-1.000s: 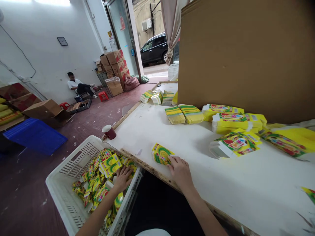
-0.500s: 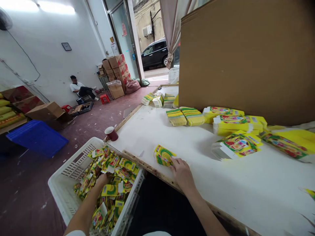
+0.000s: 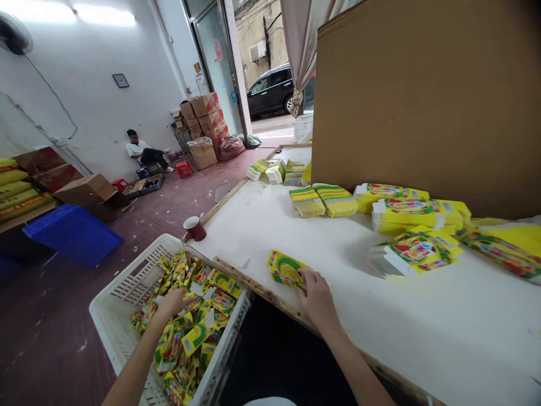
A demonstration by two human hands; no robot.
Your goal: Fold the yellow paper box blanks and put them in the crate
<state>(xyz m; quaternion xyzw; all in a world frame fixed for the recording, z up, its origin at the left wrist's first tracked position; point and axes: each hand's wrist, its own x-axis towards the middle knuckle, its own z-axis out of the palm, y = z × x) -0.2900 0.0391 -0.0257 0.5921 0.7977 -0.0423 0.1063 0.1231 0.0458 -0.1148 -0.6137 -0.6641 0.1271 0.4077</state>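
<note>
My right hand (image 3: 315, 290) rests at the table's front edge, its fingers closed on the right end of a small yellow-and-green carton (image 3: 285, 266) lying on the white table (image 3: 253, 211). To the left, my left hand (image 3: 174, 301) is over a white plastic basket (image 3: 105, 307). Its fingers stretch out to the right with nothing seen in them, just above a heap of flattened yellow cartons (image 3: 196, 335). The left fingertips are partly blurred against the heap, and whether they touch it I cannot tell.
A maroon mug (image 3: 195, 228) stands at the table's left corner. Stacks of cartons (image 3: 323, 200) and larger carton bundles (image 3: 418, 251) line the back, before a tall cardboard sheet (image 3: 422, 107). A blue crate (image 3: 74, 234) is on the floor. A person (image 3: 146, 153) sits by the wall.
My left hand has risen out of the heap, and cartons in the basket have shifted. My right hand keeps its hold on the carton. The whole view has moved slightly.
</note>
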